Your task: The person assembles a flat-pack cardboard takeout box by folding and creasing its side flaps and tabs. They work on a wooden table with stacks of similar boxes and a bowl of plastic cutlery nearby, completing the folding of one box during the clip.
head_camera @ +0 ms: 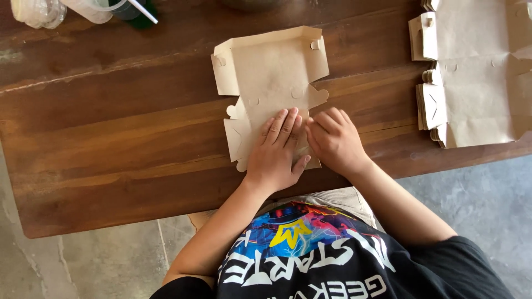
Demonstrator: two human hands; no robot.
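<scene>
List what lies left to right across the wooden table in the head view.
Clear plastic cups → left hand pressing the flat brown cardboard box blank → right hand → stack of box blanks.

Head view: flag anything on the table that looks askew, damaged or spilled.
Nothing stands out. The flat brown cardboard box blank lies unfolded on the wooden table, slightly turned against the table edge, with the left hand and right hand pressing its near end. The stack of blanks at right is a little uneven. No spill or tear shows.
</scene>
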